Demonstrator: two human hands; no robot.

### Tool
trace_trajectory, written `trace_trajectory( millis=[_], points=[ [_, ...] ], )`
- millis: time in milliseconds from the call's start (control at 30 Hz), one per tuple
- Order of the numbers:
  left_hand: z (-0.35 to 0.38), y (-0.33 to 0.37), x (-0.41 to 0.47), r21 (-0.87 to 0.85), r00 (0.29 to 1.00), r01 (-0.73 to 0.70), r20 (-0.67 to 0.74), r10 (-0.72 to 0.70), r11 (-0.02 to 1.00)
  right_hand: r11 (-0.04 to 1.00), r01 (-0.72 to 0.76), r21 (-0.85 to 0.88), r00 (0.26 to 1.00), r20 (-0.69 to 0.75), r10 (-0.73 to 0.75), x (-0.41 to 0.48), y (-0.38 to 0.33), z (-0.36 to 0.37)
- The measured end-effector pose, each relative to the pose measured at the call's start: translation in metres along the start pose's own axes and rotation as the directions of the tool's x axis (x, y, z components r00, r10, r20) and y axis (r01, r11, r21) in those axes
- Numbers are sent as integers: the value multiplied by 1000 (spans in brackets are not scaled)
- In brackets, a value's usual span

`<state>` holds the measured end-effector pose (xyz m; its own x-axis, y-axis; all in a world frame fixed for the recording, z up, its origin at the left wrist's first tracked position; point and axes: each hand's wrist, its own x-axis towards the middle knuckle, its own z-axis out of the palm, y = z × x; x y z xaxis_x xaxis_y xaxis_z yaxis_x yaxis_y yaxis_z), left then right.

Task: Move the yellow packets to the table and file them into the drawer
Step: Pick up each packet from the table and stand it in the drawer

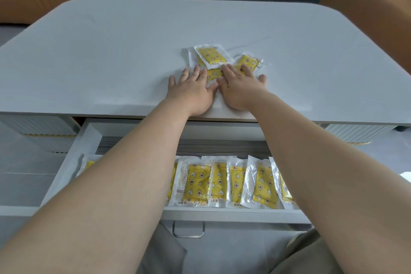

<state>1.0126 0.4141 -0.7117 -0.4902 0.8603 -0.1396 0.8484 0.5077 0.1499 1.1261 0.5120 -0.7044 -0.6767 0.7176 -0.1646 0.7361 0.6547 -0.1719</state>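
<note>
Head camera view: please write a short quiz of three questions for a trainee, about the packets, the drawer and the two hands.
1. True or false: the open white pull-out drawer holds no packets yet.
2. Choose one: the loose yellow star-printed plastic packets lie on A) the pale grey table top, B) the floor, C) a brown sofa.
3. Short answer: does the left hand or the right hand grip a packet?

Key
1. False: a row of packets already lies in the drawer.
2. A.
3. Neither: both hands lie flat, fingers straight, at the loose packets.
</note>
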Motion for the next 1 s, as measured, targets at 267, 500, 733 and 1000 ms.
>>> trace_trajectory(
  millis=[267, 500, 733, 1000],
  points=[
    [-6, 1, -34, 163, 994, -98, 53, 91, 982, 995, 39, -95, 994, 106, -28, -48, 0, -7],
    [-7, 9, -85, 260, 985, -173, 21, 174, 950, 988, 105, -110, 983, 164, -86, -107, 6, -7],
    [1, 13, -108, 235, 952, -208, -176, 252, 949, 980, 176, -97, 983, 61, -170, -136, 17, -3],
    [-1, 11, -105, 261, 884, -257, -325, 335, 931, 981, 148, -126, 966, -194, -170, -131, 28, 2]
  ],
)
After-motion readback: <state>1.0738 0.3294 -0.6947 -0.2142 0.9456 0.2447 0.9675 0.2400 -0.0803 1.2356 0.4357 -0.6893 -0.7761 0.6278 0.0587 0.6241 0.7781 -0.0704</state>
